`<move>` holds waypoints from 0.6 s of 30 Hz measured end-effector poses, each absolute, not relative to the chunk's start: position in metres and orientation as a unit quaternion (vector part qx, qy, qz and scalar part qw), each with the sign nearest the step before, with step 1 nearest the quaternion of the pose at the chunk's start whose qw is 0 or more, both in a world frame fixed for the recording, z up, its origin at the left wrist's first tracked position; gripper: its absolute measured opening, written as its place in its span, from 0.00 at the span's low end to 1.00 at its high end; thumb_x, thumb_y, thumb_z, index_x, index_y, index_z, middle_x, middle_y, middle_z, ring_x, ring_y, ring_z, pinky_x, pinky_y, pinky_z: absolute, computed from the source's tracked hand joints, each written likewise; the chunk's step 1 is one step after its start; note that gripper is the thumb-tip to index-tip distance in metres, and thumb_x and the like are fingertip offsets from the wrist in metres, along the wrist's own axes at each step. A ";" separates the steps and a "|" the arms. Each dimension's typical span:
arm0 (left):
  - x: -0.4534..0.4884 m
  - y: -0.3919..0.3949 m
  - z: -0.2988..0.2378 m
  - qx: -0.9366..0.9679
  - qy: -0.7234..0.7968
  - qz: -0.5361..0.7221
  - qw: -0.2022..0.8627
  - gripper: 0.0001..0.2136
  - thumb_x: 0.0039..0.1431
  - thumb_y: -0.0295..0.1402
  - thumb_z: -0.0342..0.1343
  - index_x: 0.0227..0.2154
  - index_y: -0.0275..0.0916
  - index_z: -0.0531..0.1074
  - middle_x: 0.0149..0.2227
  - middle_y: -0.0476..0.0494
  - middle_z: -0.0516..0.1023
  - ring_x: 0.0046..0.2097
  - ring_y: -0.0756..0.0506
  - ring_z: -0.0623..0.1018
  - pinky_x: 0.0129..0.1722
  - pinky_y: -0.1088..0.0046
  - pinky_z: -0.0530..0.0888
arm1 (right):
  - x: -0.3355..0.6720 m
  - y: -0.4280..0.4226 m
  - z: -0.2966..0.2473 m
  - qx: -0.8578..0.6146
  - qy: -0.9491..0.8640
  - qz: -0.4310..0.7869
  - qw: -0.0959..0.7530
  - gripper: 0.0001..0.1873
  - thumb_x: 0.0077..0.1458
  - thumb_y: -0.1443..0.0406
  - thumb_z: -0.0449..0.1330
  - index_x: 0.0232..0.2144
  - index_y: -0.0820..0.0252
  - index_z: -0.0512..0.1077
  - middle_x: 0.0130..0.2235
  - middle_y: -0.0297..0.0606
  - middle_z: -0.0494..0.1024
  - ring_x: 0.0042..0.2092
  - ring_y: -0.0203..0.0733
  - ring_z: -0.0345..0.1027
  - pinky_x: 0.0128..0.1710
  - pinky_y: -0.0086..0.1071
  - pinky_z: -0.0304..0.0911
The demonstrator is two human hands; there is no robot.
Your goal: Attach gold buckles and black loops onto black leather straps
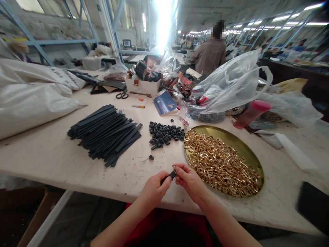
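Observation:
My left hand [157, 187] grips a short black strap [172, 175], whose end sticks out past the thumb. Fingertips of my right hand [189, 180] pinch a small gold buckle [174, 168] at that end of the strap. Both hands are close together over the table's front edge. A round gold tray [205, 129] heaped with gold buckles [223, 164] stands just right of my right hand. Beyond my hands lies a pile of small black loops [166, 133], with one loose loop [151, 157] nearer me. Many flat black strips [105, 132] are stacked on the left.
A blue booklet [165, 103], black scissors [122, 95] and a white box [142, 88] sit farther back. Plastic bags [231, 82] and a pink-lidded bottle [252, 113] crowd the right. A white sack [33, 99] is at left; a dark flat object [313, 206] at right. A person [210, 55] is beyond.

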State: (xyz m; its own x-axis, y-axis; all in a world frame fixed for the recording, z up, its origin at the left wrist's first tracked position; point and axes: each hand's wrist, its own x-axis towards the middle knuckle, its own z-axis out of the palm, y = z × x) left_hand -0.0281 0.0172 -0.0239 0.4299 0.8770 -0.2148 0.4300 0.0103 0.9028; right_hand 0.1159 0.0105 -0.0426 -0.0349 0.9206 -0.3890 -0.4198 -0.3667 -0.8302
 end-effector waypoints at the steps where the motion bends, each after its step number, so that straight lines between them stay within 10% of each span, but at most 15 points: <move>1: -0.029 0.017 -0.024 0.673 0.490 0.221 0.507 0.13 0.57 0.39 0.42 0.27 0.37 0.67 0.19 0.54 0.63 0.23 0.51 0.64 0.25 0.76 0.59 | 0.113 0.008 -0.044 -0.486 -0.277 0.664 0.496 0.16 0.38 0.56 0.65 0.29 0.60 0.71 0.23 0.28 0.67 0.22 0.29 0.58 0.24 0.27 0.57; 18: -0.033 -0.011 -0.022 0.547 0.486 0.214 0.647 0.11 0.54 0.42 0.47 0.28 0.38 0.62 0.15 0.58 0.56 0.17 0.55 0.56 0.17 0.79 0.54 | 0.106 -0.036 -0.037 -0.512 -0.355 0.589 0.514 0.15 0.49 0.54 0.57 0.25 0.60 0.67 0.23 0.31 0.69 0.26 0.33 0.62 0.28 0.29 0.61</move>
State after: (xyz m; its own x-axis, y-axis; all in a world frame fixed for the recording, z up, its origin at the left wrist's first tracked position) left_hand -0.0326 -0.0114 -0.0218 0.4358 0.8088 -0.3949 0.2557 0.3094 0.9159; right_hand 0.1058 -0.0359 -0.0373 0.0543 0.9698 -0.2379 -0.2418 -0.2184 -0.9454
